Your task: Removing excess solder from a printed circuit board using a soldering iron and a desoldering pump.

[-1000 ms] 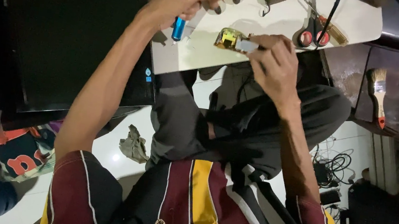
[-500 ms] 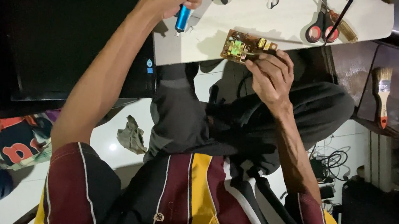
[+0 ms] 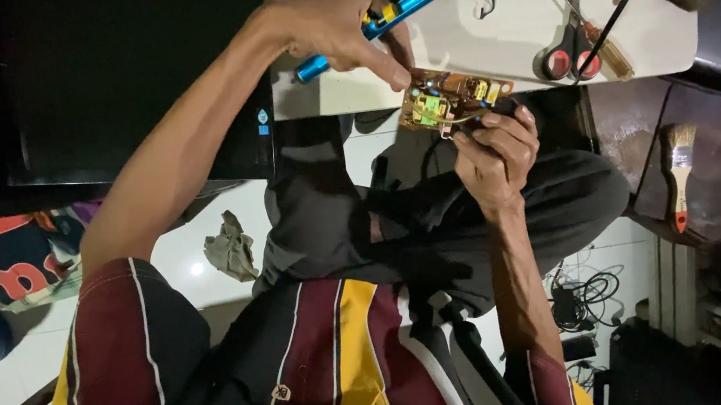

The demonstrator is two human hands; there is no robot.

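Left hand (image 3: 338,25) closed round blue metal pen-shaped tool (image 3: 371,27). Right hand (image 3: 495,151) pinches small brown circuit board with green parts (image 3: 450,102), held above lap at near edge of white desk (image 3: 515,41). Step looks like: working board with tool. Next needs steady tip placement.

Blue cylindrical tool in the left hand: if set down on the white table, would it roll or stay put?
The blue cylindrical tool looks round and smooth, so it would probably roll if laid on the white table. It seems rigid, and the left hand holds it alone, so it is likely light. Its tip is hidden.
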